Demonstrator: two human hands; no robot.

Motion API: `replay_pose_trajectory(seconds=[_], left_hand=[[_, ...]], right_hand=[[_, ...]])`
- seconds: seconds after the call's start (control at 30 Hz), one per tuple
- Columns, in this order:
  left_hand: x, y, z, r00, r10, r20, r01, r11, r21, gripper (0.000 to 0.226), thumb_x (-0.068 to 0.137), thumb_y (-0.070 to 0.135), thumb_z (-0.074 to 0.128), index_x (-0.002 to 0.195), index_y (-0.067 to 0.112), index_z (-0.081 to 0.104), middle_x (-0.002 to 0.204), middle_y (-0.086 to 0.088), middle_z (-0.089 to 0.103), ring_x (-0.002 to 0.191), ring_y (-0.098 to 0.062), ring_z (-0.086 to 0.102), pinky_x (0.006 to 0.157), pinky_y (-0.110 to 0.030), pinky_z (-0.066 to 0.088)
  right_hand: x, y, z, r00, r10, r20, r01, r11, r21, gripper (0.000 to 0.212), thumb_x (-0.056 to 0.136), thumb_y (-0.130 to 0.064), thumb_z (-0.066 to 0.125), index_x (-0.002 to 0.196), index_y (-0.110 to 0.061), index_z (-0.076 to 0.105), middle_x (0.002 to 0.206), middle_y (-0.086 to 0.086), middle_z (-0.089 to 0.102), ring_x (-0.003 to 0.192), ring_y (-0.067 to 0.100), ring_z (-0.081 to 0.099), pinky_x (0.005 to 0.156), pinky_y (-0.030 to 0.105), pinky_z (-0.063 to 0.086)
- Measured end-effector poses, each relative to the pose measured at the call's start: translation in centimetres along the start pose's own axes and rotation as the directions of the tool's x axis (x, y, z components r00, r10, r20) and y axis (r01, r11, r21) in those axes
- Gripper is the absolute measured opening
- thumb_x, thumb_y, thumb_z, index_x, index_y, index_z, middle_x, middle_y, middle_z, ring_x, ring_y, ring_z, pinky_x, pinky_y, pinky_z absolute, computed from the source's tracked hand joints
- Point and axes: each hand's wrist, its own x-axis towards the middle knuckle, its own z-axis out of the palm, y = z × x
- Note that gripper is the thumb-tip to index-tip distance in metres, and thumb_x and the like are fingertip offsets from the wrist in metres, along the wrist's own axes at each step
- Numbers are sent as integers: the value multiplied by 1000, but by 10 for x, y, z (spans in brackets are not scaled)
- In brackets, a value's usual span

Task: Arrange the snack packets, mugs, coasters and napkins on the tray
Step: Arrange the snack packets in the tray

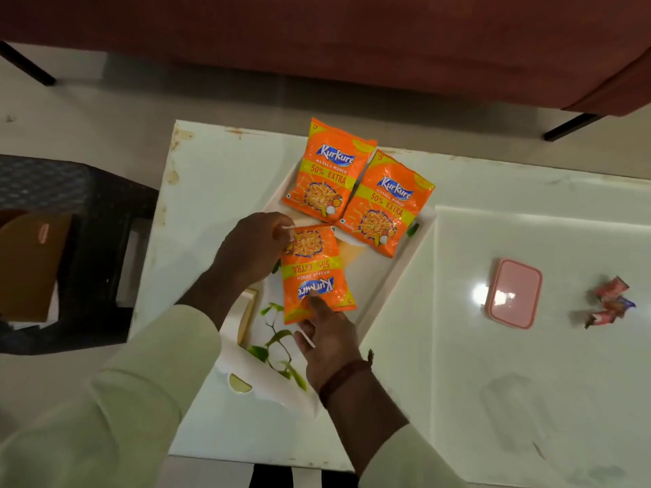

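Observation:
A white tray (382,294) with a leaf pattern lies on the white table. Two orange snack packets rest side by side at its far end, one on the left (329,169) and one on the right (385,204). A third orange packet (315,272) lies upside down in the tray's middle. My left hand (252,250) pinches this packet's far corner. My right hand (329,339) holds its near edge, thumb on top. No mugs, coasters or napkins show.
A pink lidded box (514,293) sits on the table (528,399) to the right, with a few small sweet wrappers (609,306) beyond it. A dark plastic stool (81,248) holding a brown carton stands at the left. A red-brown sofa (334,40) spans the far side.

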Motion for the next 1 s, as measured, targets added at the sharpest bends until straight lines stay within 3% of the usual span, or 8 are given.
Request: replay_pose_trajectory(seconds=[0.13, 0.23, 0.33, 0.47, 0.6, 0.77, 0.87, 1.0], left_hand=[[-12, -8, -4, 994, -105, -17, 96, 958, -270, 11, 88, 28, 61, 81, 24, 69, 77, 6, 69, 70, -13, 64, 69, -28, 50], [-34, -10, -7, 988, -155, 15, 142, 860, -490, 15, 88, 21, 61, 75, 24, 68, 56, 11, 67, 45, -1, 57, 48, -17, 46], [-55, -2, -1, 971, -213, 107, 235, 774, -588, 16, 88, 20, 62, 74, 23, 68, 58, 9, 67, 38, -3, 51, 40, -16, 37], [-72, 19, 24, 935, -257, 244, 355, 667, -655, 16, 88, 22, 60, 75, 24, 67, 75, 10, 73, 41, -1, 56, 42, -17, 37], [-70, 34, 47, 940, -257, 224, 335, 571, -749, 15, 88, 17, 61, 75, 21, 69, 76, 5, 72, 43, -1, 60, 38, -11, 38], [-67, 32, 63, 955, -224, 195, 293, 608, -737, 6, 84, 19, 62, 84, 21, 68, 76, 0, 70, 58, -11, 65, 51, -24, 45], [-72, 27, 64, 961, -191, 201, 277, 644, -713, 11, 80, 27, 61, 90, 26, 67, 95, -2, 73, 74, -18, 68, 78, -41, 57], [-88, 20, 56, 999, -32, -37, 17, 936, -353, 21, 86, 32, 58, 106, 31, 64, 107, 13, 68, 95, -6, 63, 79, -21, 49]], right_hand=[[2, -18, -3, 969, -230, -86, 211, 960, -186, 4, 89, -18, 68, 92, -18, 66, 90, 6, 71, 76, 18, 65, 67, 31, 56], [-5, -42, -11, 881, -468, -70, 393, 805, -444, 6, 88, -21, 69, 86, -15, 70, 87, 6, 73, 74, 18, 64, 73, 36, 55], [-12, -76, -14, 754, -655, 59, 556, 586, -590, 5, 90, -22, 66, 88, -19, 70, 87, -1, 73, 76, 14, 65, 74, 31, 53], [-1, -129, -8, 579, -760, 294, 568, 118, -815, 14, 94, -28, 59, 101, -19, 69, 107, 5, 72, 97, 26, 65, 79, 30, 46], [26, -170, 15, 603, -647, 467, 473, -181, -862, 33, 97, -36, 53, 125, -21, 63, 129, 4, 64, 119, 28, 57, 100, 42, 45], [42, -183, 33, 595, -623, 507, 437, -279, -855, 39, 95, -44, 54, 132, -30, 57, 138, 1, 57, 129, 27, 49, 108, 49, 36], [39, -173, 31, 464, -724, 510, 484, -276, -831, 49, 89, -45, 63, 135, -30, 54, 136, 3, 55, 128, 26, 46, 106, 47, 37], [27, -141, 9, 264, -854, 448, 514, -268, -815, 55, 87, -45, 63, 136, -21, 51, 137, 5, 52, 127, 27, 46, 101, 47, 40]])
